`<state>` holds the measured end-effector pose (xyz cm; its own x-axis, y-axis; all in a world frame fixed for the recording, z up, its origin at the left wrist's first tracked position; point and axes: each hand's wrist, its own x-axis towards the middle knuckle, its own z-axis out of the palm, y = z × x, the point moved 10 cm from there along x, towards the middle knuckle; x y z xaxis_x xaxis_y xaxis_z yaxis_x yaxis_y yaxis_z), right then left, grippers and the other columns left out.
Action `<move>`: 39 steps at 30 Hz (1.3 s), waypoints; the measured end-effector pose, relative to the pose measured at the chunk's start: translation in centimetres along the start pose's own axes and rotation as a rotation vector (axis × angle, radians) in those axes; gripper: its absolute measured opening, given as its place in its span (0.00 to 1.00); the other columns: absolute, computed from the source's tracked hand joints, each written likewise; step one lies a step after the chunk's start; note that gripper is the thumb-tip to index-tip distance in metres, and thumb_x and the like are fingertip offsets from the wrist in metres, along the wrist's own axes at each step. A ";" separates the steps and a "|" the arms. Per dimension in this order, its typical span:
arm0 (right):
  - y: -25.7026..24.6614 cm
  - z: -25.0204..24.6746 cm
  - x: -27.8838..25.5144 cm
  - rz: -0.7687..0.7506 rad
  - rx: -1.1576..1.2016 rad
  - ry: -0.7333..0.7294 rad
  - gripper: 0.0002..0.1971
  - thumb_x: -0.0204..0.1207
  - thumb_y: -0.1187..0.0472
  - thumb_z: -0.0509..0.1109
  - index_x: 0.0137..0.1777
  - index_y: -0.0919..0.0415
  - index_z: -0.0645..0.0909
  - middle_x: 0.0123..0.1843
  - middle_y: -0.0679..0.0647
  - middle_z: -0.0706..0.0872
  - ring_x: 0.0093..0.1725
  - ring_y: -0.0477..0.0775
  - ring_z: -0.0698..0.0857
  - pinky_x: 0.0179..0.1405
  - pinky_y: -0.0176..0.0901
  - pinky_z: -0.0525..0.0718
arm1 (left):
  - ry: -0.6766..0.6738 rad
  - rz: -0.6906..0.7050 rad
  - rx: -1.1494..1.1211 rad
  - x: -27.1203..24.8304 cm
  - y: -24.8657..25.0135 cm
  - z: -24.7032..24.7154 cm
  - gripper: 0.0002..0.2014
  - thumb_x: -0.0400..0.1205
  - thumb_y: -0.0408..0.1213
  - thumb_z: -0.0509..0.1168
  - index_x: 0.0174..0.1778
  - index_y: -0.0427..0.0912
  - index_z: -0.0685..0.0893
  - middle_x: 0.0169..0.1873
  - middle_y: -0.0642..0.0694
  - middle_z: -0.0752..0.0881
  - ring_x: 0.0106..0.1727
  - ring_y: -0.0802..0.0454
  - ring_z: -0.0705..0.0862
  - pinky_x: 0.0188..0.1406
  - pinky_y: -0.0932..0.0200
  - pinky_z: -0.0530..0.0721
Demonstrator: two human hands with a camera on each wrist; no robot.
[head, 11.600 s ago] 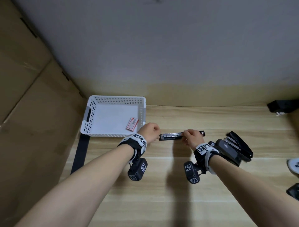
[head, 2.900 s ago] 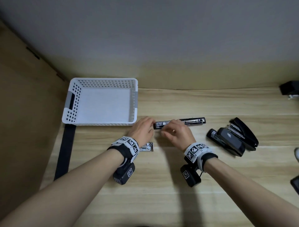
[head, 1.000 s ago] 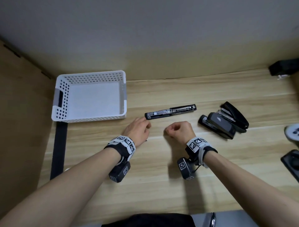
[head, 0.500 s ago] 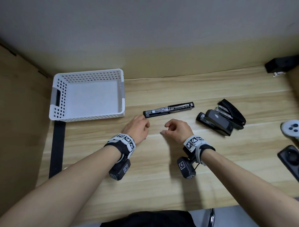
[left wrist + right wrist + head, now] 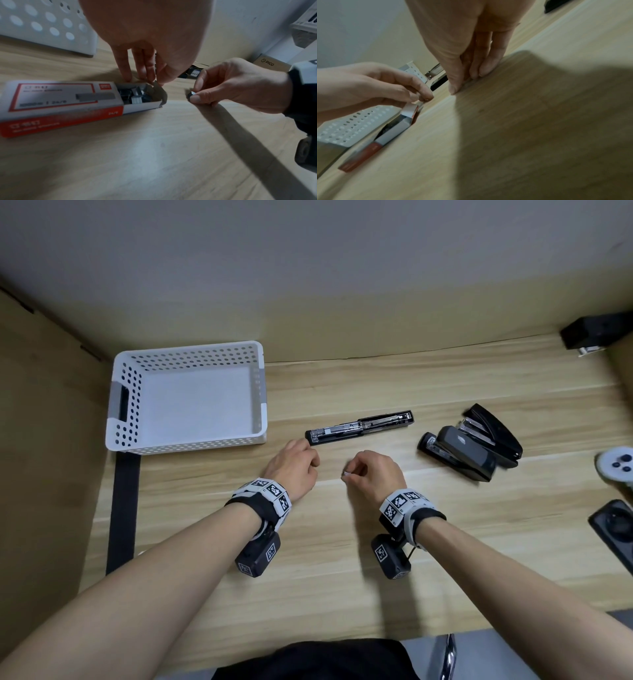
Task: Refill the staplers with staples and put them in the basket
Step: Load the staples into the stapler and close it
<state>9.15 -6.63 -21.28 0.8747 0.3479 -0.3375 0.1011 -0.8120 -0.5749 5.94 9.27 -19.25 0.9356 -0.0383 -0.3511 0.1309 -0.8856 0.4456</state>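
Note:
A red-and-white staple box (image 5: 60,102) lies on the table with its end flap open; in the head view my left hand hides it. My left hand (image 5: 310,458) holds that open end, fingers behind it and thumb on the flap (image 5: 159,92). Just to the right, my right hand (image 5: 349,472) pinches a short staple strip (image 5: 191,93) low over the wood. An opened black stapler (image 5: 359,428) lies flat beyond both hands, its metal channel facing up. The white perforated basket (image 5: 116,419) stands at the far left with nothing in it.
Two more black staplers (image 5: 469,446) lie together at the right. A white controller (image 5: 616,467) and a dark device (image 5: 616,529) sit at the right edge, a black object (image 5: 592,332) at the far right corner. A cardboard wall runs along the left.
Both hands have drawn back from the opened stapler to the staple box. My right hand now pinches a staple strip beside the box's open end. The stapler has not moved.

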 end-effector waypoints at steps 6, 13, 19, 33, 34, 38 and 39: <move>-0.7 0.9 -0.4 -0.081 -0.089 -0.109 0.14 0.63 0.49 0.83 0.33 0.46 0.78 0.40 0.40 0.80 0.40 0.43 0.80 0.36 0.41 0.73 | 0.006 0.011 -0.010 0.0 0.0 0.0 0.12 0.80 0.32 0.60 0.55 0.45 0.85 0.56 0.51 0.78 0.65 0.52 0.71 0.53 0.60 0.72; -0.9 1.4 -0.8 -0.122 -0.111 -0.142 0.19 0.60 0.38 0.81 0.46 0.44 0.81 0.46 0.40 0.81 0.45 0.41 0.80 0.41 0.40 0.81 | -0.002 0.026 0.002 -0.1 0.0 -0.1 0.12 0.81 0.32 0.60 0.55 0.45 0.85 0.56 0.51 0.77 0.66 0.53 0.71 0.51 0.65 0.66; -1.5 1.6 -1.0 -0.178 -0.210 -0.159 0.09 0.68 0.42 0.75 0.39 0.45 0.83 0.46 0.39 0.80 0.49 0.44 0.80 0.42 0.42 0.80 | -0.025 0.020 0.011 0.5 -0.3 -0.3 0.11 0.80 0.34 0.59 0.54 0.47 0.84 0.57 0.51 0.79 0.64 0.52 0.73 0.52 0.60 0.72; -7.2 -5.3 8.9 -0.398 -0.267 -0.064 0.06 0.68 0.50 0.77 0.40 0.51 0.87 0.42 0.44 0.85 0.45 0.47 0.76 0.41 0.45 0.78 | 0.082 -0.008 0.067 4.9 0.2 -3.7 0.13 0.78 0.46 0.68 0.57 0.53 0.78 0.51 0.55 0.78 0.49 0.51 0.81 0.40 0.53 0.82; -7.3 -4.7 8.9 -0.416 -0.271 -0.103 0.06 0.69 0.51 0.77 0.41 0.52 0.88 0.41 0.46 0.86 0.44 0.48 0.77 0.42 0.46 0.79 | 0.074 -0.001 0.071 5.1 0.3 -3.5 0.11 0.79 0.47 0.68 0.56 0.53 0.80 0.49 0.54 0.78 0.49 0.51 0.81 0.39 0.53 0.81; -7.0 -3.6 8.9 -0.424 -0.260 -0.187 0.07 0.70 0.52 0.77 0.43 0.54 0.88 0.40 0.48 0.87 0.41 0.52 0.84 0.42 0.45 0.81 | 0.061 0.013 0.069 5.7 0.4 -3.1 0.07 0.82 0.46 0.68 0.53 0.51 0.85 0.47 0.54 0.81 0.48 0.50 0.80 0.38 0.55 0.75; -6.9 -3.6 8.8 -0.424 -0.258 -0.195 0.06 0.71 0.52 0.77 0.43 0.54 0.89 0.40 0.48 0.87 0.40 0.52 0.84 0.42 0.45 0.81 | 0.060 0.018 0.061 5.8 0.4 -3.1 0.07 0.82 0.45 0.68 0.53 0.51 0.86 0.47 0.54 0.81 0.49 0.50 0.80 0.39 0.55 0.76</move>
<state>17.88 0.38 -17.64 0.6298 0.7315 -0.2612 0.5617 -0.6612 -0.4973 12.40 10.11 -18.56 0.9557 -0.0283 -0.2930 0.0955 -0.9118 0.3994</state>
